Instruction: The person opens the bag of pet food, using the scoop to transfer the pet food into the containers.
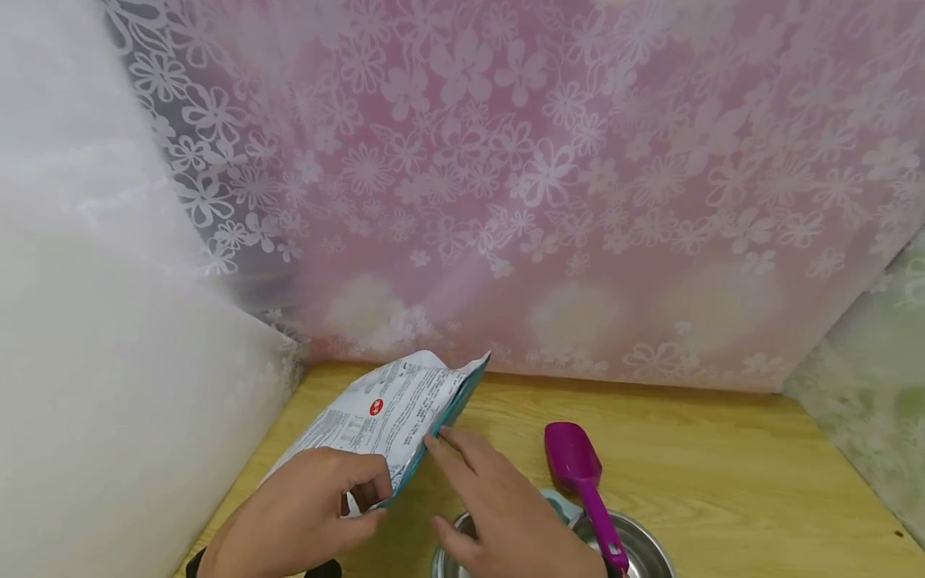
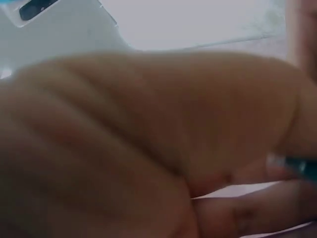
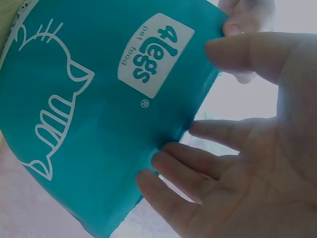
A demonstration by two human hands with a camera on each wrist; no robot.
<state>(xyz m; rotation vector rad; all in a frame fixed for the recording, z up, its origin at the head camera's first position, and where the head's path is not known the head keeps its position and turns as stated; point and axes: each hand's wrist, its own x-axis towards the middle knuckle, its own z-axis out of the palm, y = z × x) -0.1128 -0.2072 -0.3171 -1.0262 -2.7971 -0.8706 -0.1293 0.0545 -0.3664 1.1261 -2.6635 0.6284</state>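
Note:
A pet food bag (image 1: 383,401) is held up tilted over the table's left part. Its white printed back shows in the head view. In the right wrist view, the teal face of the bag (image 3: 114,114) carries a white cat outline and a "4legs" label. My left hand (image 1: 303,506) pinches a corner of the bag's near edge between thumb and curled fingers. My right hand (image 1: 506,506) lies along that same edge, its fingers spread and fairly straight, with fingertips at the teal side. The left wrist view is mostly filled by the blurred left hand (image 2: 148,124).
A magenta scoop (image 1: 574,453) lies with its handle across a steel bowl (image 1: 650,546), right of the bag. Another steel bowl (image 1: 451,562) is partly hidden under my right hand. Floral sheeting (image 1: 506,201) walls the back of the wood-patterned table (image 1: 759,482).

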